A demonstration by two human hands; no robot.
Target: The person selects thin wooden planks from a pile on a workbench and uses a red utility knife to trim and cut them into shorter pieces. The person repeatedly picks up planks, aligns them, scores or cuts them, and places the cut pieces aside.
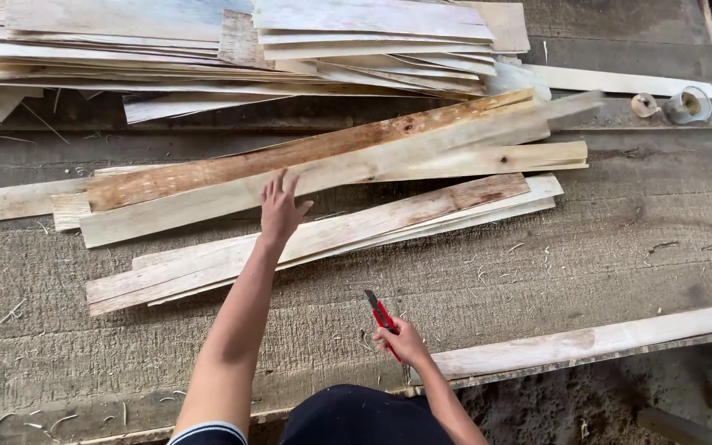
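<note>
Several thin wood veneer strips (331, 177) lie fanned across the rough grey desk (620, 239), and the left hand (280, 206) reaches onto them, its fingers (272, 185) spread and resting flat on a pale strip near its middle. The right hand (404, 342) is closed around a red utility knife (381, 317) with the blade end pointing away, close to the desk's near edge. The strips look light, dry and springy (likely to crack or splinter along the grain), so a flat, broad hold near the middle or at both ends seems safest. A bigger stack of veneer sheets (249, 45) sits beyond, and rolls of tape (673, 105) lie at the far right.
</note>
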